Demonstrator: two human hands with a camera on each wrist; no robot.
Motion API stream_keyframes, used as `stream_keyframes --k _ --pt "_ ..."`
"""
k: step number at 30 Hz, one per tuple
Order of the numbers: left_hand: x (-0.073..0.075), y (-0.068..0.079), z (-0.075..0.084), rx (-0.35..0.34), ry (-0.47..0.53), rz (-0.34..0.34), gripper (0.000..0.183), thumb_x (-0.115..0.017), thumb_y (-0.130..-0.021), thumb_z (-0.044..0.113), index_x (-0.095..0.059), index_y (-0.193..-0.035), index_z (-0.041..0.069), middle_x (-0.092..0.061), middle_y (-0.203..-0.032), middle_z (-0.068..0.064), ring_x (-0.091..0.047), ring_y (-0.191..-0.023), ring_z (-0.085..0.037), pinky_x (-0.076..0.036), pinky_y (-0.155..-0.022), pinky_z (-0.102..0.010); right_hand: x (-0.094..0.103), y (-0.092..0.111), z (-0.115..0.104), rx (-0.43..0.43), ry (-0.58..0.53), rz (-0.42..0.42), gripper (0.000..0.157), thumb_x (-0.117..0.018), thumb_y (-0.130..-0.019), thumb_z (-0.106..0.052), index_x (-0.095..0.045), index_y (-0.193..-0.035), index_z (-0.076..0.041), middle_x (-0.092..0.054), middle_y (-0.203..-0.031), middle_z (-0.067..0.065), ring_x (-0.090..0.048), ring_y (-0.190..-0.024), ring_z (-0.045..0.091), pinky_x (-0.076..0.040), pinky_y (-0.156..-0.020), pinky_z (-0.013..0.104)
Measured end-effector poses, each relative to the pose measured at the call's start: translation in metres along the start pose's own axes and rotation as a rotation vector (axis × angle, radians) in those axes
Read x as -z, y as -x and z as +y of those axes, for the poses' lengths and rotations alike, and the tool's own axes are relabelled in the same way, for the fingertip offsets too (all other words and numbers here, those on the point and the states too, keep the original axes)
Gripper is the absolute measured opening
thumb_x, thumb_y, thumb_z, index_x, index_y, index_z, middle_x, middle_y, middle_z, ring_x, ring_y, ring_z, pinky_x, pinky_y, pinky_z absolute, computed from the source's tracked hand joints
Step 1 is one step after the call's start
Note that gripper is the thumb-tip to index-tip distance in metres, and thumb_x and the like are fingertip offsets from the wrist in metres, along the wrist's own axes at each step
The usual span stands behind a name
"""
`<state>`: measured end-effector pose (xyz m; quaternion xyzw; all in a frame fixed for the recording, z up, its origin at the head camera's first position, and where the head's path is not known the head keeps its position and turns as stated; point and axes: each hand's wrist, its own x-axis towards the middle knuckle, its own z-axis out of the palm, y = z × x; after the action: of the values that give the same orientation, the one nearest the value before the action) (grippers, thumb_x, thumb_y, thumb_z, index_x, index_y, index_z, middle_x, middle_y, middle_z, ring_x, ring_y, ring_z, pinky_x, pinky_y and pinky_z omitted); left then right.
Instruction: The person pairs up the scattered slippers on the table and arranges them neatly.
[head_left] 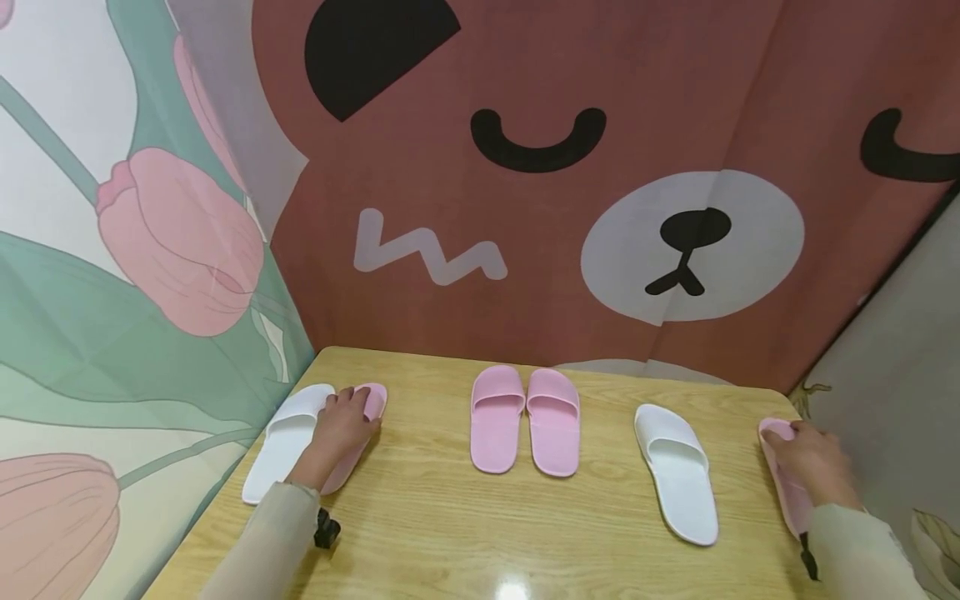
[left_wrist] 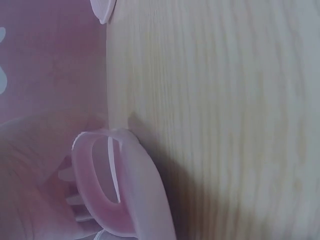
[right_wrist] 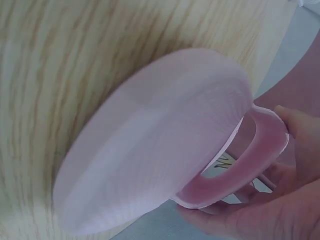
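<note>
On the left of the table, my left hand (head_left: 345,429) grips a pink slipper (head_left: 351,467) by its strap. In the left wrist view, the fingers lie behind the open strap (left_wrist: 95,190). Close beside it is a white slipper (head_left: 281,446), partly behind the hand. Over by the right edge, my right hand (head_left: 817,458) holds another pink slipper (head_left: 787,487). Its strap (right_wrist: 262,155) sits between thumb and fingers in the right wrist view. I cannot tell whether either held slipper is fully resting on the wood.
Two pink slippers (head_left: 497,425) (head_left: 555,425) stand side by side near the back middle. A second white slipper (head_left: 678,479) lies slanted right of them. Behind the wooden table (head_left: 450,533) hangs a bear-print cloth (head_left: 525,217); a tulip-print cloth (head_left: 180,242) borders the left.
</note>
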<state>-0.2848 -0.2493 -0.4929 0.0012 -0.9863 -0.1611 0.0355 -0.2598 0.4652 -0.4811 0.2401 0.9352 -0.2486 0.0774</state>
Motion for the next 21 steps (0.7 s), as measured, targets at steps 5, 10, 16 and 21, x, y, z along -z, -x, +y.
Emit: stream_keyframes --k 5,10,16,21 --pt "-0.001 0.0 0.002 0.005 0.002 -0.004 0.07 -0.071 -0.09 0.031 -0.047 -0.146 -0.003 -0.04 -0.147 -0.037 -0.036 -0.132 -0.056 -0.034 -0.103 -0.071 -0.001 0.004 -0.002 -0.034 -0.038 -0.005 0.09 -0.043 -0.102 -0.056 -0.011 -0.156 0.007 -0.009 -0.146 0.047 -0.019 -0.13 0.067 -0.028 -0.102 0.076" --pt "-0.003 -0.001 0.003 -0.005 0.007 -0.002 0.07 -0.071 -0.089 0.032 -0.048 -0.145 -0.003 -0.042 -0.145 -0.036 -0.038 -0.13 -0.055 -0.036 -0.101 -0.07 0.0 0.007 -0.003 -0.045 -0.042 -0.016 0.091 -0.044 -0.101 -0.059 -0.013 -0.156 0.007 -0.01 -0.144 0.046 -0.019 -0.128 0.067 -0.029 -0.1 0.076" --pt "-0.001 -0.001 0.005 0.001 0.004 -0.013 0.069 -0.071 -0.09 0.032 -0.048 -0.145 -0.003 -0.043 -0.144 -0.036 -0.04 -0.128 -0.054 -0.04 -0.1 -0.066 0.006 0.008 0.002 0.038 -0.029 -0.068 0.096 -0.038 -0.1 -0.064 -0.009 -0.155 0.011 -0.005 -0.143 0.05 -0.016 -0.127 0.07 -0.026 -0.1 0.078" --pt "-0.001 -0.002 0.006 0.009 -0.009 -0.037 0.068 -0.071 -0.091 0.032 -0.048 -0.145 -0.001 -0.044 -0.144 -0.036 -0.039 -0.13 -0.054 -0.04 -0.101 -0.066 0.01 0.005 0.008 0.104 0.003 -0.105 0.099 -0.036 -0.1 -0.066 -0.008 -0.153 0.013 -0.001 -0.142 0.053 -0.013 -0.127 0.073 -0.023 -0.1 0.079"
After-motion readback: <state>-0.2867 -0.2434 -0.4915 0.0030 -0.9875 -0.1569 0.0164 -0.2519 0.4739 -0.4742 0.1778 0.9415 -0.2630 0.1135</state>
